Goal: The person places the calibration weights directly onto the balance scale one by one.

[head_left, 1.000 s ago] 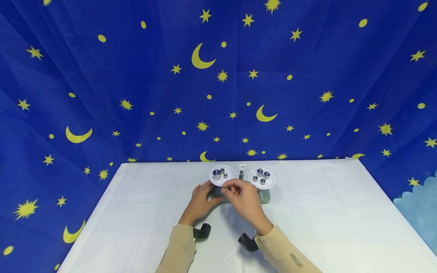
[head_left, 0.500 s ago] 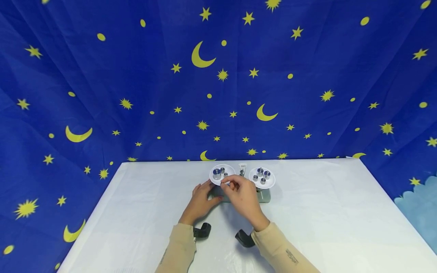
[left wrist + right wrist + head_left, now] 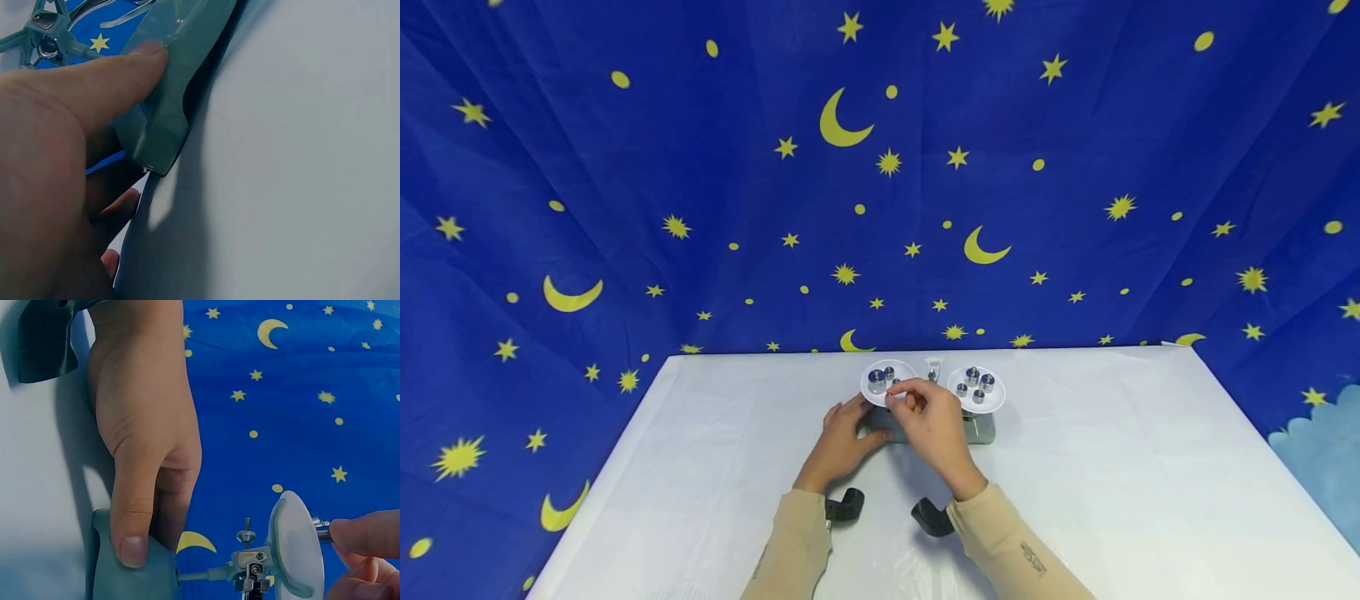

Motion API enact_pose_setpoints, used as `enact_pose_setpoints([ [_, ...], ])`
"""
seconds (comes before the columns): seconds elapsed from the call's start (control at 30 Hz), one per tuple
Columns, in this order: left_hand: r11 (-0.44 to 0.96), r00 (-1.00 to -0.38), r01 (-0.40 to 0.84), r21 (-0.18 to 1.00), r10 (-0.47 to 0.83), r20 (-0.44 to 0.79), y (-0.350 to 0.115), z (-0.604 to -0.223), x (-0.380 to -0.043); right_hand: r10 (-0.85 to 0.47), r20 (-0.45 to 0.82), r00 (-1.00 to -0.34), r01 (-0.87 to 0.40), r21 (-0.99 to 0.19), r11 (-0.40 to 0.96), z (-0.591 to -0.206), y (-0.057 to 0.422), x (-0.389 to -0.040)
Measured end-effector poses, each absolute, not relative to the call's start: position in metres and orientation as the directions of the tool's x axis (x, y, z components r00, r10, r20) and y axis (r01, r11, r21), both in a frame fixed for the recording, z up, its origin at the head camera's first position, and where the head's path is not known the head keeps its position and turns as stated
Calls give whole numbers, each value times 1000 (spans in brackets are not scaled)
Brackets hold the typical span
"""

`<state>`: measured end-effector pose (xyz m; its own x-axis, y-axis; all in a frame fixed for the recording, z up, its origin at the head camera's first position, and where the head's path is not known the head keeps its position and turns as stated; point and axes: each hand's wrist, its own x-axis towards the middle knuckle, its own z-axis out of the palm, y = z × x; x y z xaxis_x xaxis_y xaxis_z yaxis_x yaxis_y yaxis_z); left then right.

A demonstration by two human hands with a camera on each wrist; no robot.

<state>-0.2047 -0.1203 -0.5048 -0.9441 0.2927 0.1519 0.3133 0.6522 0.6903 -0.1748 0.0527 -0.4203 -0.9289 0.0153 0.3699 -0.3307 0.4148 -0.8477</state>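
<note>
A green balance scale (image 3: pixel 981 429) with two white pans stands near the table's back. My left hand (image 3: pixel 841 446) grips the left end of its base, thumb on the front face, as the left wrist view shows with the green base (image 3: pixel 164 125). My right hand (image 3: pixel 934 425) pinches a small metal weight (image 3: pixel 324 534) between thumb and fingertip at the left pan (image 3: pixel 869 398). Whether the weight touches the pan, I cannot tell. One larger weight (image 3: pixel 877 382) and two smaller ones sit on that pan. The right pan (image 3: pixel 996 402) bears several metal weights (image 3: pixel 973 376).
White sheeting covers the table (image 3: pixel 1112 467). A blue curtain (image 3: pixel 737 167) with yellow moons and stars hangs behind it. Black wrist-camera mounts (image 3: pixel 848 506) jut from both wrists. The scale's metal pointer (image 3: pixel 933 372) rises between the pans.
My right hand has moved slightly up and away from me with the small weight, closer over the left pan. The left hand stays on the base.
</note>
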Motion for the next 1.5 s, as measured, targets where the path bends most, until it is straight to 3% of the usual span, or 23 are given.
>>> enact_pose_setpoints([
  [0.9,651,-942,326,686,290,172,-121,-507,-205,76,423,-903,-340,-812,475,-428,49,-183],
  [1.5,651,-942,325,685,290,171,-120,-504,-204,118,373,-920,-271,-824,497,-429,45,-185],
])
